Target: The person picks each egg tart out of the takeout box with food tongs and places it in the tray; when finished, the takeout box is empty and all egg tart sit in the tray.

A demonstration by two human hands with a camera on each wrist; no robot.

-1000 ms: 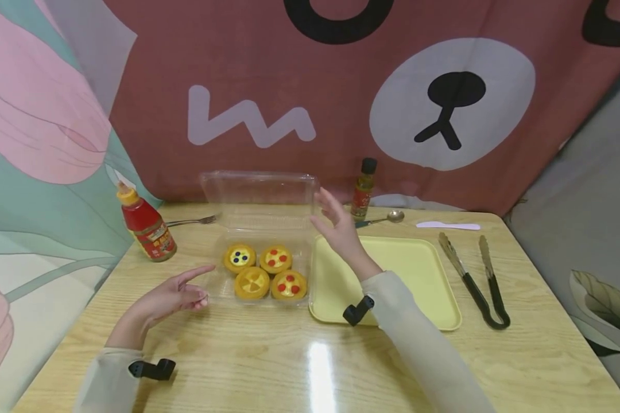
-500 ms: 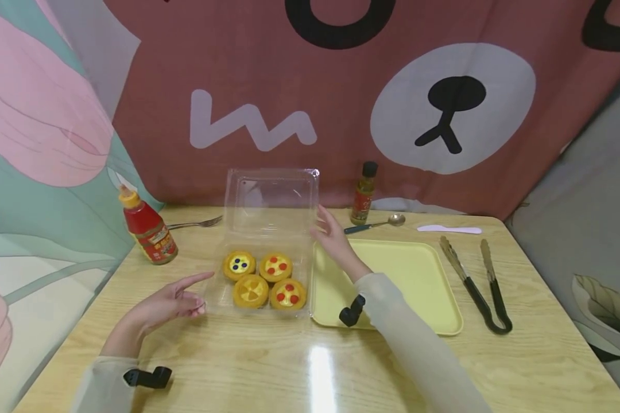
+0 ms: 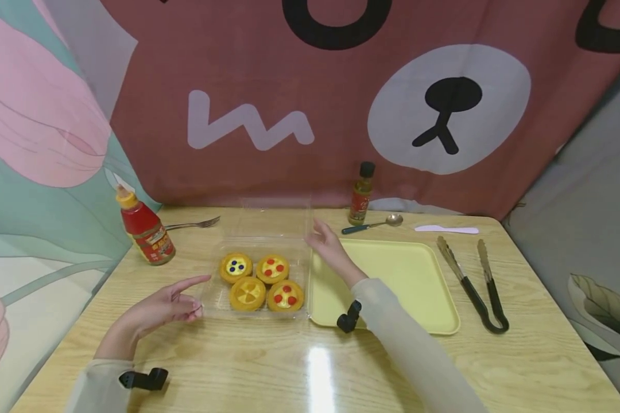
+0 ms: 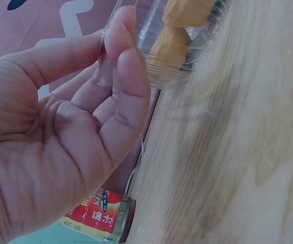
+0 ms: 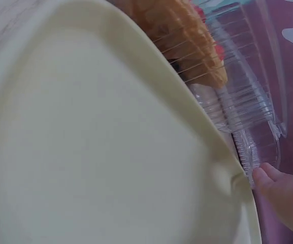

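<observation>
A clear plastic clamshell box (image 3: 216,304) holds several small tarts (image 3: 248,293) with red, blue or plain yellow tops. Its hinged lid (image 3: 276,221) leans back towards the wall. My left hand (image 3: 160,312) is at the box's left side, index finger fairly straight in the head view. In the left wrist view its fingertips (image 4: 128,53) pinch the box's thin edge. At the lid's right edge, my right hand (image 3: 330,246) has loosely bent fingers. The right wrist view shows a fingertip at the lid's edge, though contact is hard to tell.
A yellow tray (image 3: 392,287) lies right of the box, under my right forearm. Tongs (image 3: 477,292) and a pale knife (image 3: 446,229) lie further right. Behind are a spoon (image 3: 374,223), a dark-capped bottle (image 3: 360,195) and a fork (image 3: 193,223). A red sauce bottle (image 3: 147,232) stands left.
The lid has swung from tilted forward, through nearly upright, to leaning back. My right hand has moved slightly lower along its right edge. The left hand has stayed by the box.
</observation>
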